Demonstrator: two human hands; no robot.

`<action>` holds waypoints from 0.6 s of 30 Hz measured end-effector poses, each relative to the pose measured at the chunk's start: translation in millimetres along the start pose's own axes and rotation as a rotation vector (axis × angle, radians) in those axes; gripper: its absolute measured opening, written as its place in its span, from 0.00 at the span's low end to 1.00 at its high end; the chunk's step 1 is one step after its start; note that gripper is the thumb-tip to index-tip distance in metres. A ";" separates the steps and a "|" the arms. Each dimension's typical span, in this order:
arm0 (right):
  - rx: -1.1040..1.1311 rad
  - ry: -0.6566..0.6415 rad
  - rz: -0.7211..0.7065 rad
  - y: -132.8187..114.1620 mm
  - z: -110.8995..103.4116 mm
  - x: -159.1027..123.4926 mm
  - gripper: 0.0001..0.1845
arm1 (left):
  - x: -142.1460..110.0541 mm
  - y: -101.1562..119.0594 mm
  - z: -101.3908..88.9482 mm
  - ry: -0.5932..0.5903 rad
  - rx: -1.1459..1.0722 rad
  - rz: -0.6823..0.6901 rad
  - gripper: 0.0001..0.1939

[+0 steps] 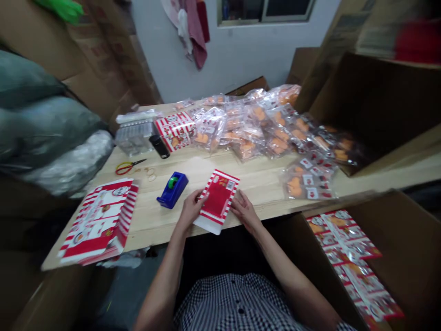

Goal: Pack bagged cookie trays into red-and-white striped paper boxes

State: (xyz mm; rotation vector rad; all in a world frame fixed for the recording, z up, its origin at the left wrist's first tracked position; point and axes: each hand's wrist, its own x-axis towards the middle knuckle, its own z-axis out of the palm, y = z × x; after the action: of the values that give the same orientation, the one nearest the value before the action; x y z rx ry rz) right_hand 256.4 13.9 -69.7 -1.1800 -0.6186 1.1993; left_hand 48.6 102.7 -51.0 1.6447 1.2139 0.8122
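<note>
My left hand (190,211) and my right hand (245,211) hold a flat red-and-white striped plastic bag (217,198) by its two long sides, on the front edge of the wooden table (262,184). Its lower end overhangs the table edge slightly. A blue tape dispenser (172,189) with a green roll sits just left of my left hand. Further left lies a stack of flat striped bags (99,220). Sealed clear bags of orange pieces (258,128) are heaped along the table's far side.
Red-handled scissors (130,166), rubber bands (150,174), a black cylinder (159,146) and a clear plastic tray (134,138) lie at the table's left. An open cardboard box (351,262) with printed bags stands at lower right. Grey sacks (41,115) bulge in at left.
</note>
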 end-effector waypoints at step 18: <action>-1.223 0.796 -0.320 -53.3 -146.2 52.0 0.40 | -3.7 -3.2 2.4 0.224 0.337 0.247 0.23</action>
State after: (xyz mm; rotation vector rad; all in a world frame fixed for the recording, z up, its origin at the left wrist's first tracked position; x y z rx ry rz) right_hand 420.2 13.5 -78.6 -2.2696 -0.8755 -0.1129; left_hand 48.5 98.8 -54.8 2.0499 1.3770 1.0074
